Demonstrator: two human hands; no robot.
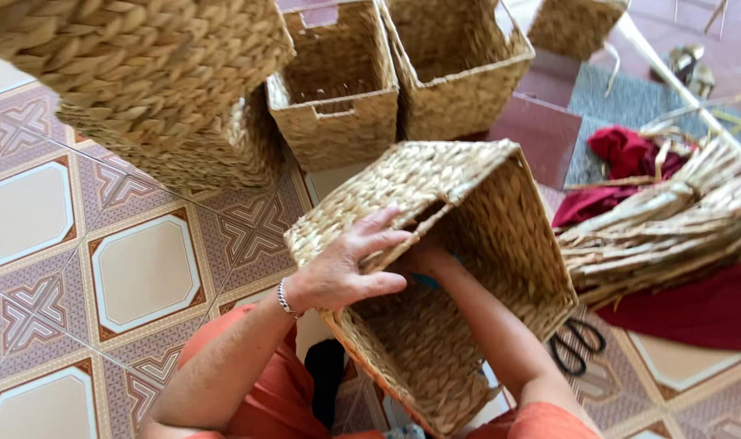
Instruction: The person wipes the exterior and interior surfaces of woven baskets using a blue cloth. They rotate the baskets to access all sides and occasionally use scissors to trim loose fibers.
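Observation:
A rectangular woven straw basket lies tilted on my lap, its opening turned toward me. My left hand, a bead bracelet on its wrist, grips the basket's near rim with the fingers spread over the edge. My right hand reaches inside the basket at the rim; its fingers are mostly hidden behind the weave and the left hand, so what they hold cannot be seen.
Several finished woven baskets stand stacked ahead and to the left on the patterned tile floor. A bundle of dried straw strands rests on red cloth at right. Black scissors lie beside the basket.

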